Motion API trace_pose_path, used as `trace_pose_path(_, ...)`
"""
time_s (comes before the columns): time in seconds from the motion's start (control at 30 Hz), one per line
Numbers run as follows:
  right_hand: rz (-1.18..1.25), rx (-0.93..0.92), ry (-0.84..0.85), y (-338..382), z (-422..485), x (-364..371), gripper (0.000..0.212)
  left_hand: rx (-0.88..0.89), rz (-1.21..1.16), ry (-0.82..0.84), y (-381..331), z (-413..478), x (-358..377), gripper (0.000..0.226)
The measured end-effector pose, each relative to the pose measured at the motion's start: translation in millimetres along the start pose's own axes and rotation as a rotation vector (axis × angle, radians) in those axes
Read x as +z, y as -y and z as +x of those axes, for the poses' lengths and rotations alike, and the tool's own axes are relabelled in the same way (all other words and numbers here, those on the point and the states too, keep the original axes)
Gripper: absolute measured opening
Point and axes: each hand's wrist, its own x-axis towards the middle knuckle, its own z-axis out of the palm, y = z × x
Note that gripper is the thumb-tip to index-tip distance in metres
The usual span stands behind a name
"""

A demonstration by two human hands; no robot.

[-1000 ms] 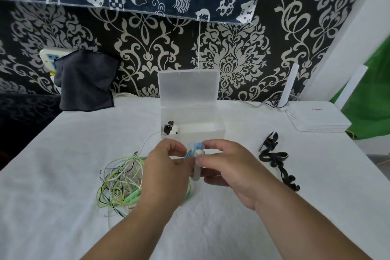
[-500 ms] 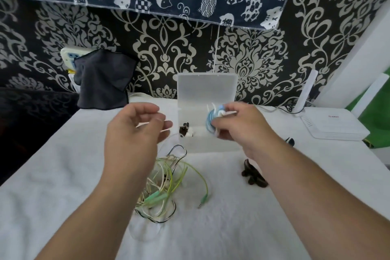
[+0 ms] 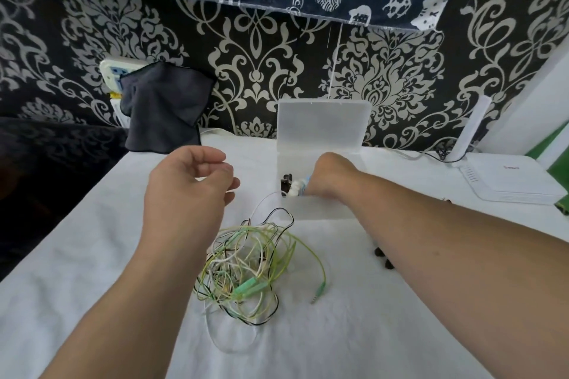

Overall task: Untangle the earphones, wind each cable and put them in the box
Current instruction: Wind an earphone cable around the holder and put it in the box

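White cloth covers the table (image 3: 92, 255), and nearly everything sits on it. The translucent plastic box (image 3: 320, 209) stands at the far middle with its lid upright against the patterned wall. The right hand (image 3: 329, 175) reaches down into the box, fingers hidden behind the near wall; a blue-and-white wound cable (image 3: 300, 188) shows just at its fingertips, beside a small black piece already inside. Whether the hand grips that bundle or has let it go cannot be told. The left hand (image 3: 191, 184) hangs above the cloth, loosely curled and half open, with nothing visibly in it.

In front of the box lies the tangle of earphones (image 3: 252, 268), green, white and black cables knotted together, a green plug (image 3: 318, 294) trailing to the right. A thin white strand runs from the tangle up toward the box's near corner.

The risk, as I judge it: the wound coil may spring loose once released, since nothing visible secures it. Lifting the right forearm could also snag that white strand or drag the tangle, and the light box might tip.

Around: a white router (image 3: 511, 178) at the right, a dark cloth (image 3: 163, 111) hanging at the left, and small dark pieces (image 3: 383, 258) half hidden beside the right forearm.
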Motion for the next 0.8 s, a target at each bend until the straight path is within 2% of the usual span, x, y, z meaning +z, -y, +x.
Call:
trace_pose_path(0.1, 0.099, -0.037, 0.009, -4, -14, -12, 0.025, -0.018, 0.04, 0.02, 1, 1, -1, 0.014)
trace_pose_path(0.17, 0.092, -0.082, -0.142, -9, -31, -19, 0.017, -0.019, 0.116, 0.054, 2, 1, -2, 0.014)
trace_pose_path(0.23, 0.212, -0.149, -0.348, -15, -57, -15, 0.012, 0.011, 0.269, 0.108, 5, 0, -1, 0.013)
trace_pose_path(0.27, 0.296, -0.172, -0.38, -18, -73, -9, 0.014, 0.029, 0.361, 0.14, 7, -2, 0, 0.012)
trace_pose_path(0.33, 0.369, -0.138, -0.25, -25, -105, 12, 0.013, 0.061, 0.536, 0.219, 10, -7, 3, 0.011)
trace_pose_path(0.37, 0.339, -0.091, -0.142, -28, -115, 26, 0.011, 0.073, 0.602, 0.26, 12, -8, 4, 0.013)
trace_pose_path(0.43, 0.213, -0.031, -0.028, -33, -124, 53, 0.022, 0.076, 0.737, 0.344, 16, -13, 8, 0.027)
trace_pose_path(0.53, 0.188, -0.044, -0.063, -33, -127, 71, 0.022, 0.022, 1.021, 0.451, 20, -19, 12, 0.053)
trace_pose_path(0.63, 0.357, -0.043, -0.042, -39, -132, 64, 0.018, -0.019, 1.231, 0.533, 21, -23, 11, 0.058)
trace_pose_path(0.73, 0.584, -0.059, -0.05, -44, -143, 56, 0.013, -0.02, 1.217, 0.591, 21, -22, 13, 0.048)
trace_pose_path(0.8, 0.729, -0.08, -0.053, -46, -148, 52, 0.02, 0.024, 1.116, 0.581, 21, -22, 17, 0.036)
